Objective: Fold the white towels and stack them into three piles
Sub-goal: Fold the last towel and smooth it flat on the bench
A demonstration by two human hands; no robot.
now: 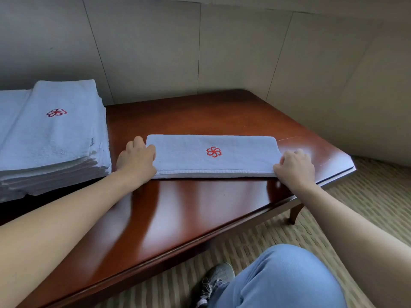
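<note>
Nearest us, our knee [287, 278] sits below the bench [200, 207], on which the folded towel [213, 155] lies flat, well right of the stack [53, 134]. Our left hand [136, 160] and right hand [295, 167] each curl a grip onto one short end, though whether the fingers reach under the cloth we cannot tell. We judge two risks: an uneven lift lets the layers slide apart, and the right end lies near the bench corner, where a drag could pull it over.
</note>
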